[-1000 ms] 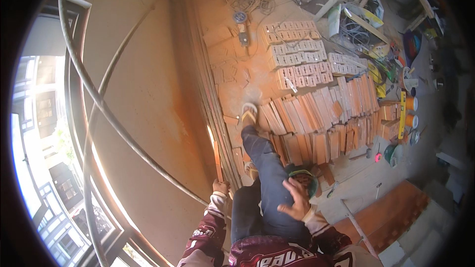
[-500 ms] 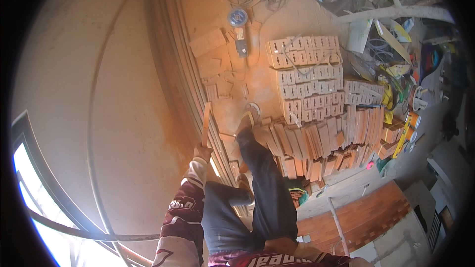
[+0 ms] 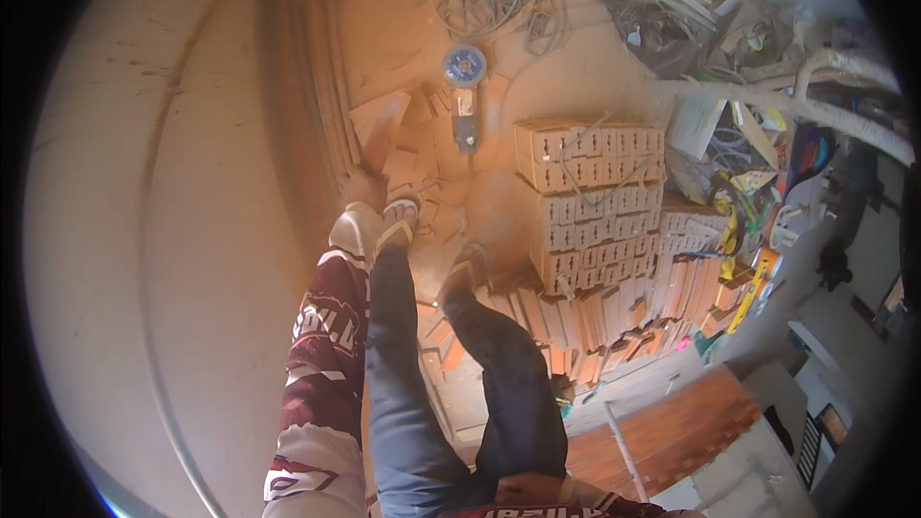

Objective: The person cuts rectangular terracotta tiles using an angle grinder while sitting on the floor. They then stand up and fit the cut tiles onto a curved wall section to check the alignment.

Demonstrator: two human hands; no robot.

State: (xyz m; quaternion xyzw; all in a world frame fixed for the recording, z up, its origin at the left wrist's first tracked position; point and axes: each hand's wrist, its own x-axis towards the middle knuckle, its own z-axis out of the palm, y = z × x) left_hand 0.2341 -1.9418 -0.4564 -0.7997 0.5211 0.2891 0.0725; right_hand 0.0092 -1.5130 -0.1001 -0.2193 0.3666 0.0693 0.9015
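My left arm reaches forward, and my left hand is closed on the near end of a thin reddish clay tile. The tile's far end overlaps other clay pieces on the dusty floor by the wall. To its right lies an angle grinder with a blue disc, touched by neither hand. Low in the picture, my right hand is against my upper thigh near the waist. Its fingers are not clear enough to read.
Stacked hollow bricks stand right of my feet, with rows of thin clay tiles nearer me. A coiled cable lies beyond the grinder. A yellow level leans at the right. Long planks run along the left wall.
I have stepped forward along the wall. My left hand has carried the tile farther ahead, over the clay pieces beside the grinder. My right hand stays by my waist.
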